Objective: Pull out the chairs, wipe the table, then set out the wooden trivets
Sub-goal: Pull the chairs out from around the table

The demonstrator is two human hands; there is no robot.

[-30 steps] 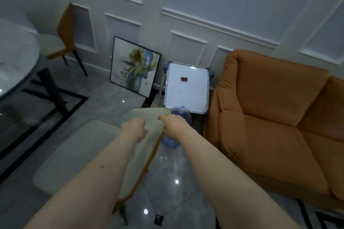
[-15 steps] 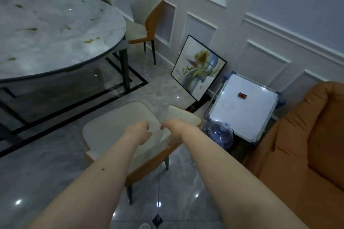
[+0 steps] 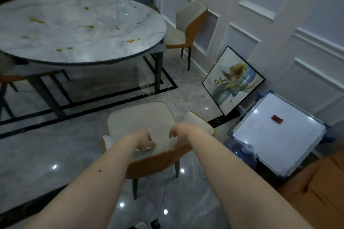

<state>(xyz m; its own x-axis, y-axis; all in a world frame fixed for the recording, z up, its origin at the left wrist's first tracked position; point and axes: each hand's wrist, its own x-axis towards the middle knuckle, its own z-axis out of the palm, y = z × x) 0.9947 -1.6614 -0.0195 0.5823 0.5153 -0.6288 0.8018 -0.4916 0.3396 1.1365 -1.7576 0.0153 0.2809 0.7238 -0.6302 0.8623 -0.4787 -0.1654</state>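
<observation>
A cream chair [image 3: 141, 117] with an orange back shell stands on the floor, apart from the round marble table [image 3: 83, 24], its backrest toward me. Yellow-brown stains dot the tabletop. My left hand [image 3: 144, 140] hovers at the backrest's top edge, fingers loosely curled and thumb lying along the edge. My right hand [image 3: 176, 134] is just above the same edge, fingers spread and slack, gripping nothing. A second chair [image 3: 186, 29] stands by the wall beyond the table. A third chair [image 3: 7, 78] shows partly under the table at the left. No trivets or cloth are in sight.
A framed painting [image 3: 232, 82] leans on the panelled wall. A whiteboard [image 3: 275, 135] and a blue water bottle [image 3: 242, 151] stand right of the chair. An orange sofa [image 3: 316, 191] fills the lower right corner. Glossy grey tiles surround the chair.
My view has swung left toward the table. Both hands gripped the chair's backrest before; now their fingers have loosened and come off it.
</observation>
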